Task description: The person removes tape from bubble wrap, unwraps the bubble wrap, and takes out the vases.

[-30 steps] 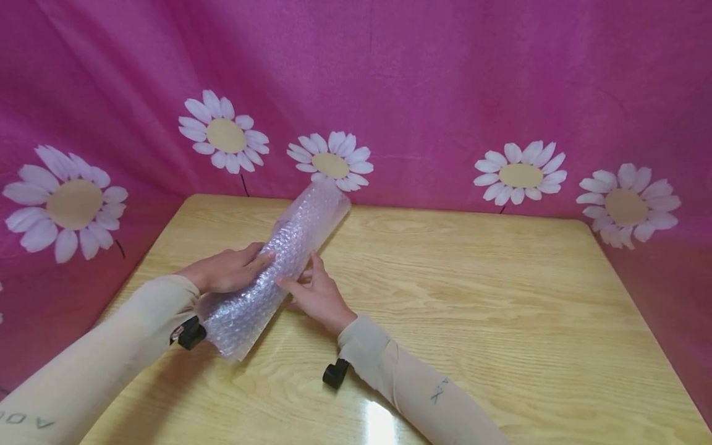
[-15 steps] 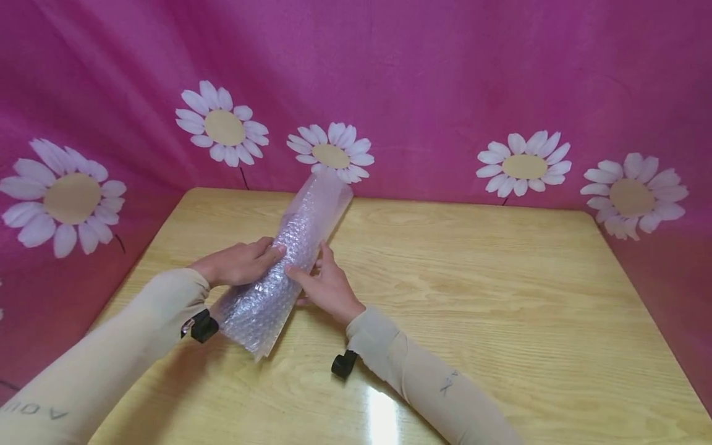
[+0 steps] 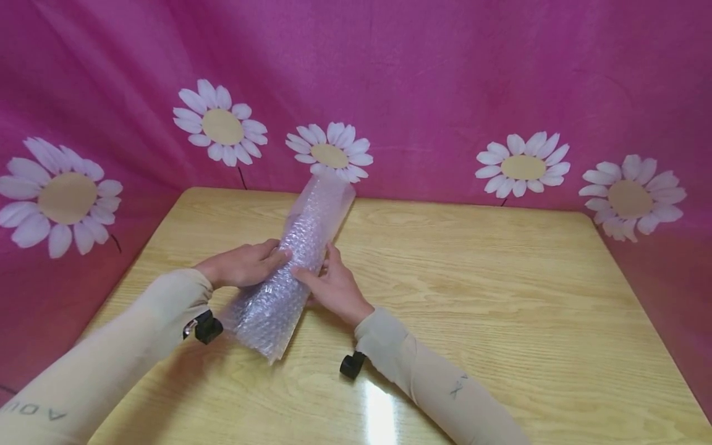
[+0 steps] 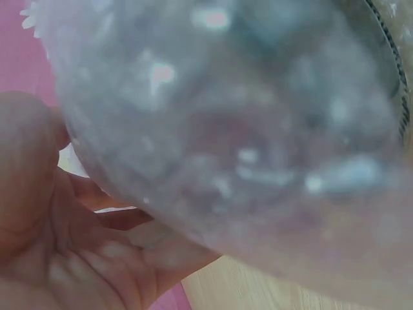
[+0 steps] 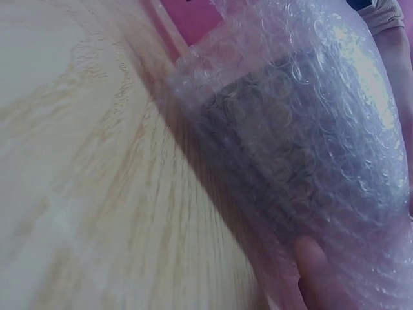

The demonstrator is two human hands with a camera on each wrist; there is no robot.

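Note:
A long bundle of clear bubble wrap (image 3: 308, 225) lies slanted in the head view, its far end toward the back edge of the wooden table. My left hand (image 3: 241, 264) grips its left side, thumb over the top and fingers partly hidden. From the right, my right hand (image 3: 336, 289) holds the bundle with its thumb on the upper face and fingers at the side. In the right wrist view, a dark shape (image 5: 271, 129) shows through the bubble wrap (image 5: 352, 174); its kind cannot be made out. The left wrist view has the wrap (image 4: 226, 142) blurred beside my palm (image 4: 77, 265).
The light wooden table (image 3: 473, 296) extends to the right of the bundle. A magenta cloth (image 3: 417, 80) with white daisies hangs around its back and sides. Black wrist cameras sit under the left sleeve (image 3: 208, 327) and right sleeve (image 3: 351, 366).
Both hands and the near end of the bubble wrap bundle have shifted to the right across the table. Each hand has kept its hold.

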